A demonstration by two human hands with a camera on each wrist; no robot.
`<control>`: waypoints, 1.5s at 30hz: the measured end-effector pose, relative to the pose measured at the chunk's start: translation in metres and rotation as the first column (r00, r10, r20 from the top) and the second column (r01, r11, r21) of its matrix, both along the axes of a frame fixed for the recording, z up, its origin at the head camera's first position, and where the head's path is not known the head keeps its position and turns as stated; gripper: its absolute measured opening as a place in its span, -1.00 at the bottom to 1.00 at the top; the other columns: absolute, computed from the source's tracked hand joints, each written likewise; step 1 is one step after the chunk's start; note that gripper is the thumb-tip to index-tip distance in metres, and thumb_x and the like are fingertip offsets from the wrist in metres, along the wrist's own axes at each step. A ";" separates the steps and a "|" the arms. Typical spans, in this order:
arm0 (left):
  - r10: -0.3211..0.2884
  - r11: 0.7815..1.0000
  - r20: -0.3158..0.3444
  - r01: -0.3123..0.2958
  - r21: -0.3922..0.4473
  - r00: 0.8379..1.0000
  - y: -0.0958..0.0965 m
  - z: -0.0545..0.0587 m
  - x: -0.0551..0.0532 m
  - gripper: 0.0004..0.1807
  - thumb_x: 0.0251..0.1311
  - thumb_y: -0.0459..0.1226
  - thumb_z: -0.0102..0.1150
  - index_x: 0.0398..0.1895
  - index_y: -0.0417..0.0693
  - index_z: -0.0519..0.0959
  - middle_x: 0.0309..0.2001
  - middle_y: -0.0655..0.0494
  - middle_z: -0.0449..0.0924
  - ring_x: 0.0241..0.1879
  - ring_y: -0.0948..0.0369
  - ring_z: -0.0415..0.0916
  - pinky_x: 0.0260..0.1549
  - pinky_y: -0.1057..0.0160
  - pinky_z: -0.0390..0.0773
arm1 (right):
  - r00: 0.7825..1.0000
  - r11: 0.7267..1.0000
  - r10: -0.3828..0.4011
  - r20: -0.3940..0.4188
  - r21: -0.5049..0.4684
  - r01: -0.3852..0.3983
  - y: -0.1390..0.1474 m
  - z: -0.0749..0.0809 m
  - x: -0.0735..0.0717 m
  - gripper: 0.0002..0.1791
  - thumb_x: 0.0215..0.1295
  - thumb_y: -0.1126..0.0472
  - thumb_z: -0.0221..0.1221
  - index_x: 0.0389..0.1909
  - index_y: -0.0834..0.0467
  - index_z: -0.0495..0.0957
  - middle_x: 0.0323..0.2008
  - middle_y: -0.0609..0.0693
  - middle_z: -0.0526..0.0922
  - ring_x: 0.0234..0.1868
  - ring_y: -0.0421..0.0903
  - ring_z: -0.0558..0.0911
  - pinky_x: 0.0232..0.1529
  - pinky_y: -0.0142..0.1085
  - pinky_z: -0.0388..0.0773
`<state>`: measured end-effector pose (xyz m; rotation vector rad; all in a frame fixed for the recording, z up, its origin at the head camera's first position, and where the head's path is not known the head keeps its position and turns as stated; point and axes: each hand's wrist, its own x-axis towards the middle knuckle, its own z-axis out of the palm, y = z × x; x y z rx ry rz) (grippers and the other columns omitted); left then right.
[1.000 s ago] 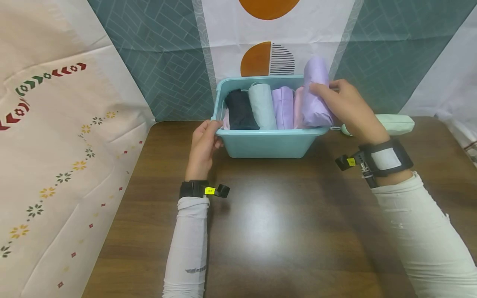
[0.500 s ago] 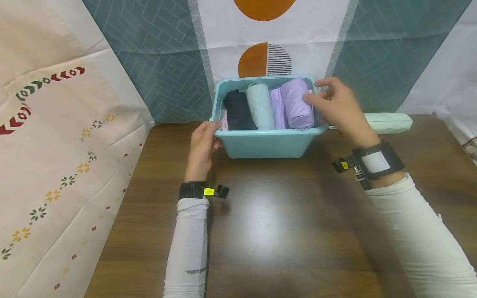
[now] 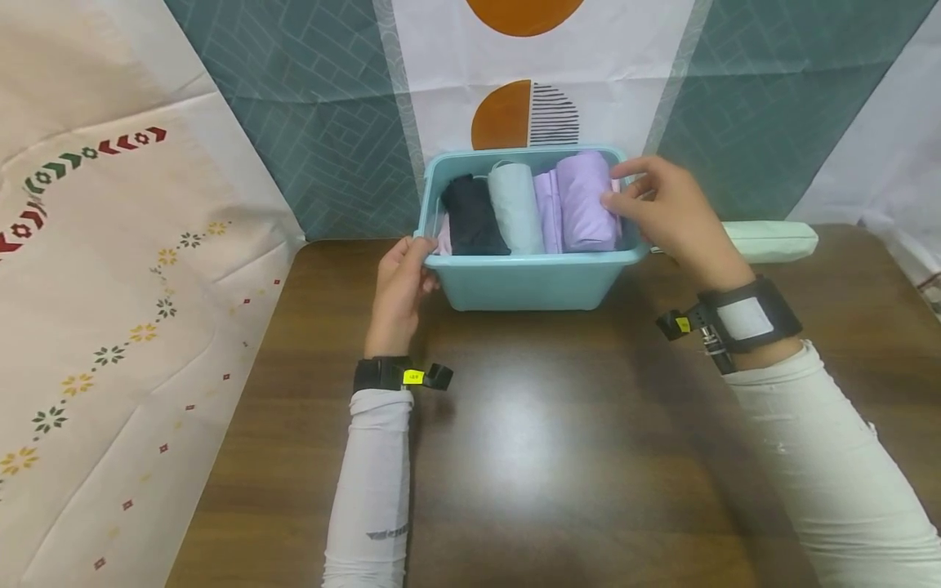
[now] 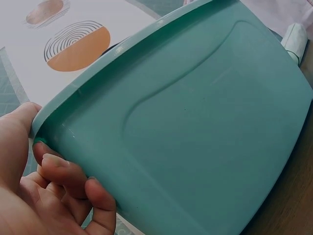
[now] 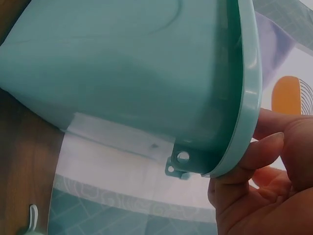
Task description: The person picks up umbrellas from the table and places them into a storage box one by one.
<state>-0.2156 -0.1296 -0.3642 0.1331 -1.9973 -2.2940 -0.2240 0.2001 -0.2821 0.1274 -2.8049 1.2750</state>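
Observation:
In the head view a pale blue plastic bin (image 3: 522, 282) stands at the back of the table. My left hand (image 3: 400, 282) grips its left front rim, thumb on top and fingers curled beneath, as the left wrist view shows. Inside, toward the right, sits a purple fabric roll (image 3: 586, 202). My right hand (image 3: 665, 200) reaches over the right rim, its thumb touching the roll's right side and its index finger near the far corner. A folded purple cloth (image 3: 547, 211), a light blue roll (image 3: 516, 211) and a black roll (image 3: 474, 216) lie left of it.
A pale green pouch (image 3: 772, 242) lies on the brown wooden table (image 3: 515, 457), right of the bin. A patterned cloth (image 3: 338, 122) hangs close behind, and an embroidered white cloth (image 3: 125, 310) hangs at the left.
The purple roll, held raised at the bin's right end a second ago, has gone down and left into it. My right hand has loosened from it; my left hand keeps its place.

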 end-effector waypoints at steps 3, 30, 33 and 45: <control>0.002 1.000 -0.003 -0.001 0.006 1.000 0.000 0.001 0.000 -0.75 0.24 -0.16 0.15 -0.41 -0.14 0.39 -0.59 0.05 0.25 -0.65 0.18 0.22 -0.52 0.28 0.36 | 0.999 0.999 0.024 -0.023 0.027 -0.024 0.000 0.000 0.001 -0.53 0.31 -0.11 0.17 0.16 0.01 0.49 -0.20 0.07 0.51 -0.29 0.03 0.48 -0.47 -0.22 0.45; -0.015 1.000 -0.026 0.015 0.007 1.000 0.000 -0.002 0.000 -0.74 0.25 -0.14 0.15 -0.39 -0.15 0.39 -0.58 0.04 0.25 -0.65 0.19 0.23 -0.48 0.23 0.36 | 0.983 0.947 -0.115 -0.145 -0.315 0.064 0.007 -0.028 0.041 -0.62 0.40 0.01 0.11 0.13 0.10 0.55 -0.09 0.07 0.54 -0.14 -0.07 0.47 -0.22 -0.30 0.38; -0.017 1.000 -0.025 0.017 0.006 1.000 0.001 -0.002 -0.001 -0.74 0.26 -0.14 0.15 -0.40 -0.14 0.39 -0.58 0.04 0.25 -0.65 0.19 0.23 -0.47 0.19 0.35 | 0.974 0.920 -0.142 -0.179 -0.386 0.063 0.003 -0.028 0.051 -0.64 0.40 0.10 0.11 0.11 0.18 0.55 -0.01 0.08 0.55 -0.06 -0.09 0.49 -0.11 -0.30 0.37; -0.013 1.000 -0.018 0.013 0.011 1.000 0.001 -0.001 0.000 -0.73 0.26 -0.13 0.15 -0.37 -0.15 0.41 -0.56 0.04 0.26 -0.60 0.07 0.19 -0.47 0.22 0.35 | 0.944 0.861 -0.206 -0.257 -0.506 0.051 -0.005 -0.036 0.059 -0.70 0.41 0.16 0.10 0.04 0.22 0.56 -0.07 0.14 0.56 -0.07 -0.04 0.52 -0.02 -0.31 0.42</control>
